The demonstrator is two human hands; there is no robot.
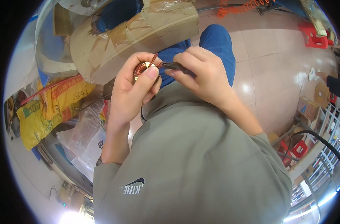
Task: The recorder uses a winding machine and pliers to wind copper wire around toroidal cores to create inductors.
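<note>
My left hand (128, 84) is closed round a ring-shaped coil (140, 68) wound with copper wire, the thumb pressed over its face. A pale yellow patch shows at the middle of the ring. From its upper side one thick copper lead (154, 58) sticks up. In my right hand (203, 71) is a dark pair of pliers (172, 66), gripped close to the jaws. Their tip points left and meets a second copper wire end beside the coil. The fingers hide most of the pliers' handles, and the left thumb covers part of the coil.
A worn cardboard box edge (158, 20) patched with brown tape lies just beyond my hands. Yellow printed bags (52, 108) and a clear plastic bag (84, 130) are at the left. A red stool (312, 35) stands far right, above cartons (310, 106) and shelving.
</note>
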